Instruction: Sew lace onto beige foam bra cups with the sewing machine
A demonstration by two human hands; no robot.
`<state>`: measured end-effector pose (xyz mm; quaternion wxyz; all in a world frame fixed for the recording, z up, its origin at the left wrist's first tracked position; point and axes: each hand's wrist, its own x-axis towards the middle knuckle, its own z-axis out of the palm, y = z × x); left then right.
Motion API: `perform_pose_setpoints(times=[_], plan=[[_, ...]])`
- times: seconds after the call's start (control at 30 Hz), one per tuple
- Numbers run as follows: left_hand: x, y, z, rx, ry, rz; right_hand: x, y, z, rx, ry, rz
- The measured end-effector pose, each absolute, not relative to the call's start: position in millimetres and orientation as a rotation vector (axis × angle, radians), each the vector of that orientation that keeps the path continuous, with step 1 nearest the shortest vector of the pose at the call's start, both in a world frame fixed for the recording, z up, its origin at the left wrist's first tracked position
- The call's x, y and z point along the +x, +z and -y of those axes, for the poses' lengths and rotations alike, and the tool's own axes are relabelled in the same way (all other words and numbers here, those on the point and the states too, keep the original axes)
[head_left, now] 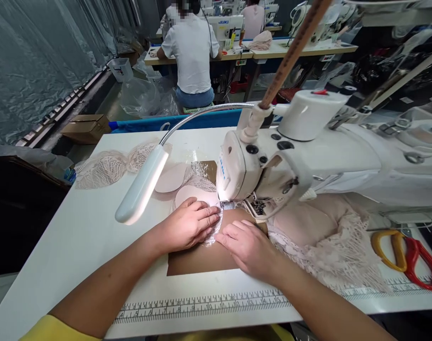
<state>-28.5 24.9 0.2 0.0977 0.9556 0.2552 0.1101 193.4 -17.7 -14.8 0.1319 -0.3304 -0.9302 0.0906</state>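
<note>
A: What do we see, starting with the biggest?

B: We have 1 smooth white table, then 1 glossy, rounded sewing machine reaching across its right side.

A: And the cloth?

B: We count 1 crumpled heap of pale fabric, soft with frayed-looking lacy edges, right of the machine's head. At the far left lie 2 rounded, net-like lobes of lace. Nearer us is 1 flat, straight-edged brown sheet; above the table hangs 1 slim lamp on a ribbed metal neck.

A: How are our 2 hands?

B: Our left hand lies flat, fingers close together. Our right hand rests on the sheet, fingers bent, thumb reaching the lacy edge; whether it pinches we cannot tell.

A: Anything smaller?

B: Scissors with 2 loops, 1 yellow, 1 red; 2 smooth, curved pink pads; and 1 shiny white lacy piece, partly under our left fingers, just before the needle area.
</note>
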Motion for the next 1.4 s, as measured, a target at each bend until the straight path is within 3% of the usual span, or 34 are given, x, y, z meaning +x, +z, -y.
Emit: perform_pose_setpoints(times=[0.6,1.4], plan=[[-14,-5,-23,2.929,0.297,-0.936,198,-20,15,-1.03,0.255,2.627],[-17,-4,-28,2.899,0.374,-0.86,195,-19,9,-1.223,0.004,2.502]])
